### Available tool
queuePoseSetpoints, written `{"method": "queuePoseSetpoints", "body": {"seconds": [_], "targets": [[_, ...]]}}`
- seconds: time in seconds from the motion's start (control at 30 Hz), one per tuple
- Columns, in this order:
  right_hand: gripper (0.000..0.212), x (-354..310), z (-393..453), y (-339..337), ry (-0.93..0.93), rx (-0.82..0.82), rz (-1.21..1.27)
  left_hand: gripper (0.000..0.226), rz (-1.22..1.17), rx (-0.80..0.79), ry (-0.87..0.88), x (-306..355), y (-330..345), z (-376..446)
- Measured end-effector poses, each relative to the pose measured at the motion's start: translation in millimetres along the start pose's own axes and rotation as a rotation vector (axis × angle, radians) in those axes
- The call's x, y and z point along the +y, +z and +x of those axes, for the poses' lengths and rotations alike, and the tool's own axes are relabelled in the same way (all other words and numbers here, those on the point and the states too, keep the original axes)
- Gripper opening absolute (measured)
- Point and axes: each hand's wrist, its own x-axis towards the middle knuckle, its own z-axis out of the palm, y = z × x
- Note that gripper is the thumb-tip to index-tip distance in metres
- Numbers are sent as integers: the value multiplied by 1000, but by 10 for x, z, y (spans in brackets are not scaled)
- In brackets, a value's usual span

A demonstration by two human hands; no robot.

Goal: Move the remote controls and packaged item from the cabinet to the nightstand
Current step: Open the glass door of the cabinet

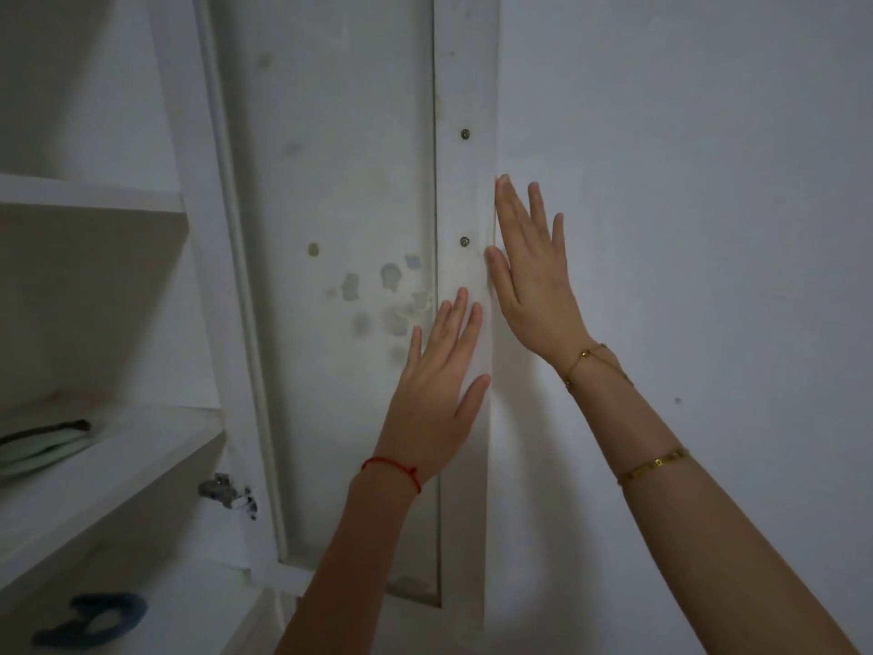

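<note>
A white cabinet door point(340, 191) stands swung open against the wall, its inner face stained. My left hand point(437, 394) lies flat on the door's free edge, fingers spread, a red string at its wrist. My right hand point(534, 271) is higher up, fingers apart, fingertips touching that same edge where it meets the wall; gold bracelets are on that wrist and forearm. Neither hand holds anything. No remote control or packaged item is visible. The cabinet's shelves point(108, 460) are at the left.
A pale green folded item point(42, 449) lies on the middle shelf at the far left. A blue curved object point(92, 624) sits on the shelf below. A metal hinge point(222, 489) joins door and cabinet. The white wall point(685, 182) fills the right side.
</note>
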Motion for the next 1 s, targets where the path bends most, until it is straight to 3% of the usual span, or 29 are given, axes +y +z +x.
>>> {"method": "queuePoseSetpoints", "body": {"seconds": [0.33, 0.63, 0.8, 1.0], "targets": [[54, 368, 137, 277, -10, -21, 71, 64, 37, -1, -41, -122, 330, 145], [50, 217, 7, 251, -9, 127, 358, 65, 45, 21, -139, -90, 178, 63], [43, 48, -133, 221, -134, 282, 367, 66, 46, 82, -200, -79, -4, -77], [40, -300, -353, 555, -168, 99, 583, 64, 109, 171, -377, -170, -271, -458]]}}
